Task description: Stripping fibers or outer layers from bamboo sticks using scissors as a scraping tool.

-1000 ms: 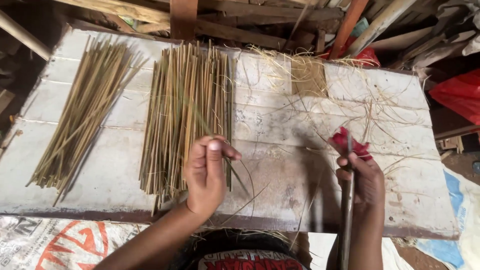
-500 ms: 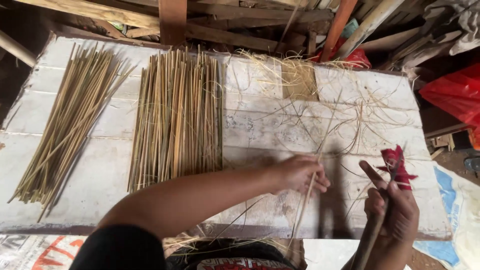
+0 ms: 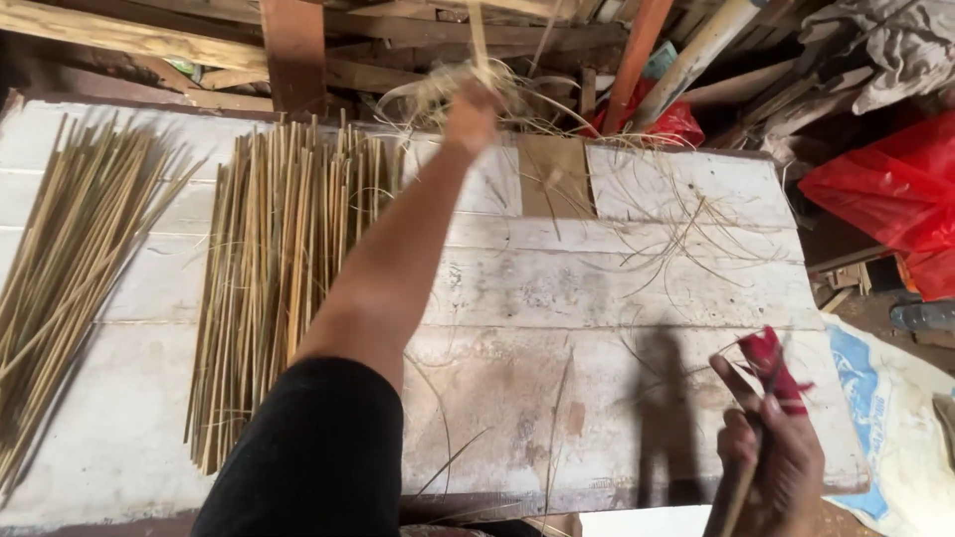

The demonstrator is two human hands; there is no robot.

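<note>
My left hand (image 3: 472, 117) is stretched out to the far edge of the white wooden table (image 3: 617, 288) and is closed around a thin bamboo strip (image 3: 478, 35) that sticks upward; the hand is blurred. A tangle of pale shavings (image 3: 438, 91) lies around it. My right hand (image 3: 768, 459) stays at the near right corner, gripping a knife handle wrapped in red cloth (image 3: 774, 368), blade hidden below. A bundle of split bamboo sticks (image 3: 279, 268) lies left of my left arm.
A second bundle of bamboo sticks (image 3: 60, 268) lies at the table's left end. Loose fibres (image 3: 686, 229) are scattered over the right half. Planks and poles (image 3: 298, 50) are stacked behind the table. A red plastic bag (image 3: 885, 189) and cloth lie at the right.
My left hand has left the near side of the stick bundle, swept across the table and reached to the far edge, where it grips a strip. My right hand has barely moved.
</note>
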